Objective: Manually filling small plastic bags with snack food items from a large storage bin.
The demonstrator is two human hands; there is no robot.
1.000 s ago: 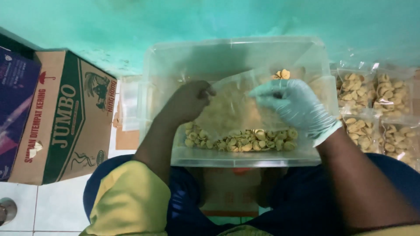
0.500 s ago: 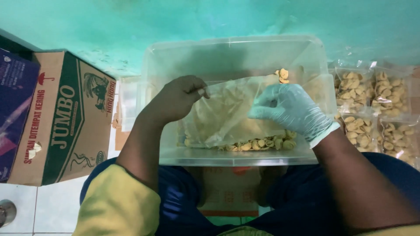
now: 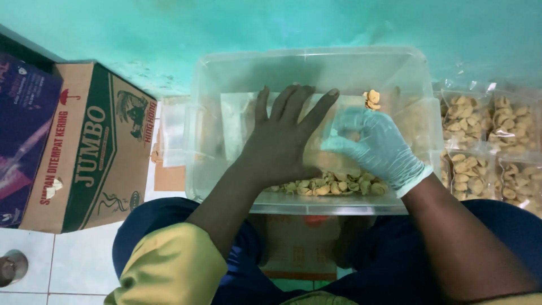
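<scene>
Pressing left hand [image 3: 282, 141] flat (fingers spread) on clear bag [image 3: 237, 121] | gloved right hand [image 3: 375, 147] pinching it

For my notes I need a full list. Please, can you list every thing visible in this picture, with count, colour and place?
clear plastic tub: one, transparent, centre, against the teal wall
snack pieces: many, yellow-brown, at the tub's near side
clear plastic bag: one, transparent, in the tub under the hands
filled snack bags: several, clear with yellow pieces, right of the tub
cardboard box: one, brown and green, left of the tub
purple box: one, far left
metal object: one, silver, lower left on white tiles
left hand: bare, fingers spread flat on the bag
right hand: light blue glove, on the bag
</scene>
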